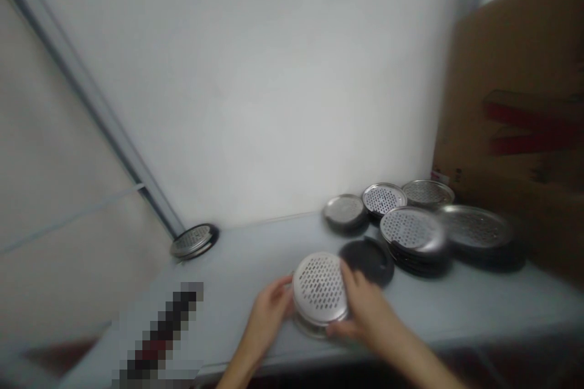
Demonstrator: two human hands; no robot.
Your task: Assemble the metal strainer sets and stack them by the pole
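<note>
Held item: perf. metal disc [319, 289], round, holes across face, tilted up toward camera, just above front of worktop; 2nd metal rim shows under its lower edge, can't tell if separate piece.
L hand [269, 322]: grasping disc's left edge, fingers curled round rim.
R hand [360, 310]: grasping disc's right edge, fingers over face, thumb side low near rim.
Next to hands: dark round lid [368, 260] flat on worktop, just behind R hand.
Group behind lid: perf. disc on dark stack [410, 228], biggest pile in the middle; wide metal disc on dark base [474, 226] to its right, touching or nearly so; plain-rimmed metal disc [344, 211] at left; perf. disc [384, 199] behind, beside it; metal disc [427, 192] at back right.
Far-left item: lone metal disc on dark base [191, 241], in back corner, well apart from group.
Worktop: pale grey [255, 255], runs along wall, front edge near hands.
Near L hand: pixelated blurred patch [159, 334] on worktop, item can't be told.
Backdrop: white wall [255, 85] behind; metal upright [91, 103] at left; brown cardboard sheet [511, 103] w/ red marks leaning at right, group's right end close by.
</note>
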